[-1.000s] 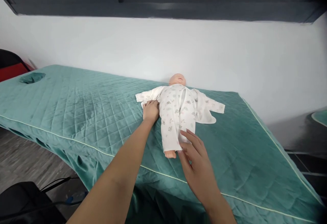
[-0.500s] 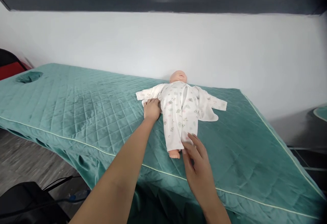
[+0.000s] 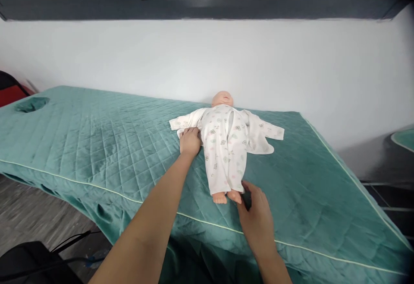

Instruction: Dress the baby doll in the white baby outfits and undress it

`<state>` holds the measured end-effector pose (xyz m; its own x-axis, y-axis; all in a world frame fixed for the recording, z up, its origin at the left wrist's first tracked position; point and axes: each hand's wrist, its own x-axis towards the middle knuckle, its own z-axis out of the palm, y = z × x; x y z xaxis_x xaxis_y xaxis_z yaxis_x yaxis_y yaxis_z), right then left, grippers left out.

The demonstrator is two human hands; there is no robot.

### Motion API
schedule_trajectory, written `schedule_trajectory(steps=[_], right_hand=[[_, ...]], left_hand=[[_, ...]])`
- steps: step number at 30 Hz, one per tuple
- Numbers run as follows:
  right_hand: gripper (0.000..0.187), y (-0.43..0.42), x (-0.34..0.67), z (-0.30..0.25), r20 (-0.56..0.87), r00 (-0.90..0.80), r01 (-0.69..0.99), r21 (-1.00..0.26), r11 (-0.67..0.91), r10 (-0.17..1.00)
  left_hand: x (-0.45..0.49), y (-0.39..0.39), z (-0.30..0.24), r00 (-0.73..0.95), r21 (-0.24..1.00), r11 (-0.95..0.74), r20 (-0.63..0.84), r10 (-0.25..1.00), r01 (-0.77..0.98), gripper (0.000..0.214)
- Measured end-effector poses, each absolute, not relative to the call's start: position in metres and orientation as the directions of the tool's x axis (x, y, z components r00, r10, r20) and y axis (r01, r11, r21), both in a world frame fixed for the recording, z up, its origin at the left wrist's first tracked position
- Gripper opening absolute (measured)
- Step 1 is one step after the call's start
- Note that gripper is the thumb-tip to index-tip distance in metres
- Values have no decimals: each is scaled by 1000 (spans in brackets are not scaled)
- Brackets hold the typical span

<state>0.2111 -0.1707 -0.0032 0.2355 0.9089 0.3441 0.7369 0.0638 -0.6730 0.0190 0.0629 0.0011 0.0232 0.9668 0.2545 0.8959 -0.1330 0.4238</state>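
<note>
A baby doll (image 3: 223,98) lies on its back on the green bed, dressed in a white printed shirt (image 3: 258,130) and matching trousers (image 3: 220,150). Both of its feet show below the trouser cuffs. My left hand (image 3: 190,141) rests palm down at the doll's side, over the shirt's hem, with its fingers extended. At the doll's foot on the right, my right hand (image 3: 257,210) has thumb and index finger closed at the trouser cuff. The thumb lies against the foot, and the other fingers curl under, partly hidden.
A quilted green cover (image 3: 129,146) with a face hole (image 3: 32,104) spreads over the bed against a white wall (image 3: 129,55). Above runs a dark window frame (image 3: 207,7). A black object (image 3: 29,262) and cables are on the floor at lower left.
My right hand has shifted right and closed at the cuff. The doll's foot on the right, covered before, now shows below the trouser leg. The left hand stays at the doll's side.
</note>
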Motion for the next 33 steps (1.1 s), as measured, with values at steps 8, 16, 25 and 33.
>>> schedule_trajectory(steps=[8,16,25,33], right_hand=[[19,-164,201,21,250,211,622,-780,68,945],[5,-187,203,46,449,128,650,-711,267,884],[32,-189,193,22,513,140,715,-644,272,847],[20,-175,181,22,550,117,784,-562,262,827]], left_hand=[[20,60,6,12,428,-116,240,971,896,34],[19,59,8,14,424,-117,240,971,898,34],[19,59,7,10,424,-112,235,972,898,34],[19,60,6,10,431,-119,245,969,894,33]])
